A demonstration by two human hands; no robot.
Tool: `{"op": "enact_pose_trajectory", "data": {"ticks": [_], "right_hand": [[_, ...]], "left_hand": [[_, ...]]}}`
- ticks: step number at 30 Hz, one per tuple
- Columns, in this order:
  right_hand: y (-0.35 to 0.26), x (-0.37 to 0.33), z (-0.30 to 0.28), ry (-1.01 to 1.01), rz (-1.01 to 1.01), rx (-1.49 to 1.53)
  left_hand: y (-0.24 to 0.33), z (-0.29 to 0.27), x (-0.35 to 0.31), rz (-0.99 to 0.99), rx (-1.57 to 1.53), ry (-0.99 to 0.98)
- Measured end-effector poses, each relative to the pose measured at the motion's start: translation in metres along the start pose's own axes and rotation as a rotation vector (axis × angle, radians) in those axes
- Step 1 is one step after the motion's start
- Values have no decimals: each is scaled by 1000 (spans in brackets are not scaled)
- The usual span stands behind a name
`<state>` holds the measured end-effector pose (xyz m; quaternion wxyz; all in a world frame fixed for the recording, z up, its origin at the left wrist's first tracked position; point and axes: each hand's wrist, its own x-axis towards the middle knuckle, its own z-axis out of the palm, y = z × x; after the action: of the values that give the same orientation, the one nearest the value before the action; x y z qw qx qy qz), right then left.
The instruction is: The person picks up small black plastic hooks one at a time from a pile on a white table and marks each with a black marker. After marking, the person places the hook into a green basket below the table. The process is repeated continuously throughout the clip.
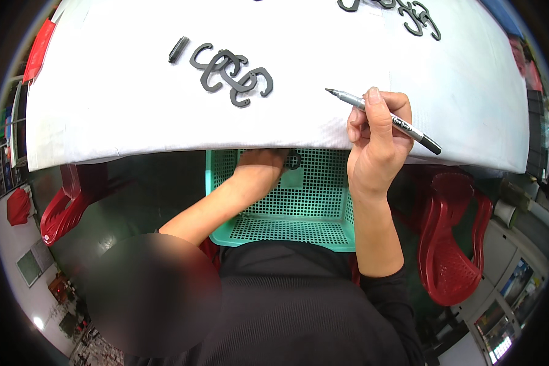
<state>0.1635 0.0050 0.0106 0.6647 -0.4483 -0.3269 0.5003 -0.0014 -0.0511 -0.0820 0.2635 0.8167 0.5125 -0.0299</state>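
My right hand (379, 134) is closed around a grey and black marker pen (346, 97), held above the near edge of the white-covered table. The pen is uncapped, its dark tip pointing left. Down inside a green plastic basket (287, 229) is my left hand (262, 163); the table edge and shadow hide its fingers. Right beside it in the basket shows a black curved piece (294, 161). On the table lies a loose group of several black C-shaped hooks (229, 70), some overlapping. A black pen cap (178, 49) rests left of them.
More black hooks (412, 18) lie at the far right of the white table (134, 110). The basket sits against my body, partly under the table edge. Dark red plastic chairs stand on either side, one at right (448, 262) and one at left (67, 210).
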Motion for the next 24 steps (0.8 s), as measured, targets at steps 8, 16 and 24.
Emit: {"op": "enact_pose_trajectory", "data": {"ticks": [8,16,24], "right_hand": [[5,-5,-4,-59,-48,-24],[6,-6,-7,-97,-72,-18],[7,-7,-8,-109,-90,-62]], "left_hand": [[-16,34,22,140,170,37],[2,27,11,270,374,77],[1,31,8,363,429,63]]}}
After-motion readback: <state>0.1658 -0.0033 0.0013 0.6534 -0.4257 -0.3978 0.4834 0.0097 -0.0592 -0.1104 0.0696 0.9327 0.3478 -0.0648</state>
